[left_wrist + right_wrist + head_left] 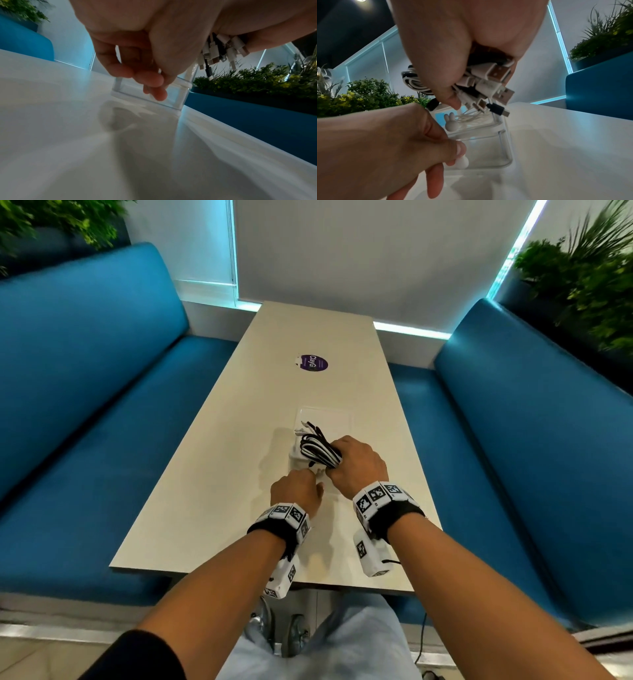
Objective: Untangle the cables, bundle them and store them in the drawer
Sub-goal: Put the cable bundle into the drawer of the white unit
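Right hand: my right hand (pixel 356 465) is fisted round the cable bundle (pixel 318 447), the fingers (pixel 452 97) curled tight about it, with nothing slack in the grip.

Cable bundle: black and white cables folded into loops, held above the drawer unit (pixel 323 422) with the loops pointing to 11 o'clock in my head view. The right wrist view shows the plug ends, white USB connectors (pixel 496 86) and one black plug (pixel 498 108), sticking out below my fist.

Left hand: my left hand (pixel 296 491) sits at 7 o'clock from the right hand, low over the desk (pixel 205 491). Thumb and forefinger pinch the small white knob (pixel 462 163) on the front of the lower drawer (pixel 488 151); the other fingers are loosely curled.

Drawer unit: a clear plastic box standing on the desk at 12 o'clock from my hands. The lower drawer juts out toward me, and I see nothing in it. The upper drawer (pixel 476 121) has a grey rabbit-shaped knob (pixel 451 123) and thin white wires lying inside.

Desk: pale and long, running away toward 12 o'clock, with a round purple sticker (pixel 311 362) beyond the drawer unit.

Surroundings: blue benches (pixel 85 371) at 9 and 3 o'clock, green plants (pixel 589 289) behind them.
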Motion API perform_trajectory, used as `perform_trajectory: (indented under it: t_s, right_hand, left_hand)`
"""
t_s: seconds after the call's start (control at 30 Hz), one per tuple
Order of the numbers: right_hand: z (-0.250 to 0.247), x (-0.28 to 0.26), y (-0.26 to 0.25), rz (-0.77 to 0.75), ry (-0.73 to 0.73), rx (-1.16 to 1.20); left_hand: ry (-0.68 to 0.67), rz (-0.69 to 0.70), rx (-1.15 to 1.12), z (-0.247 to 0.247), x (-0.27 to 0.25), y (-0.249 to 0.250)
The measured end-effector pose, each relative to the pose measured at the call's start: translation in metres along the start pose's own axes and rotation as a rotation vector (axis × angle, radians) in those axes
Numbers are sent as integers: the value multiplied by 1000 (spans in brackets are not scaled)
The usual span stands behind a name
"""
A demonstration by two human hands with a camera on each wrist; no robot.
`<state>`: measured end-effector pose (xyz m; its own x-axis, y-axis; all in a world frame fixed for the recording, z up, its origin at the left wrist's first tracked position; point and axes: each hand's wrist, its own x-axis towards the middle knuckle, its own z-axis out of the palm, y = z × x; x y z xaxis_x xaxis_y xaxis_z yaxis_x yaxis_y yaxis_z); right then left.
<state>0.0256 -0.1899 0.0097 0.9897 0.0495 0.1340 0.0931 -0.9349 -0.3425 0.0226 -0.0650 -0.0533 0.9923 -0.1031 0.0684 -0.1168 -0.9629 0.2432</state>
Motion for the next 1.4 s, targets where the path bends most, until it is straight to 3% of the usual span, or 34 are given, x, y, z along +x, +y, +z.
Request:
perform_trajectory:
  t_s: [0.1,0.2,0.4,0.6,0.87,1.1,1.3,1.4]
  right_hand:
    - [-3,0,1,2,-8,3]
    - [-3,-1,0,6,-9,0]
    - [-2,0,0,5,-8,-10]
    - [-2,-1,0,-4,0,-20]
    - [-5,-3,-3,1,-2,-35]
    - [-2,-2,0,-2,7,-28]
    - [-2,-1,2,-11,-1,-11]
    - [-2,-1,4,-18,0,-4]
  left_hand:
    - [-71,-36,-73,-3,-2,4]
    - [-126,-220,-314,-8,-8,-10]
    - [4,-399,-492,-11,-3,-43]
    - [-68,-323,-552,5,7,-49]
    - [-128,-232,-440,-11,1,-54]
    - [-424,-209,-352,-27,-3,-61]
    - [-340,-177,-344,-26,6,-66]
    - [-157,-140,-450,-24,13,-61]
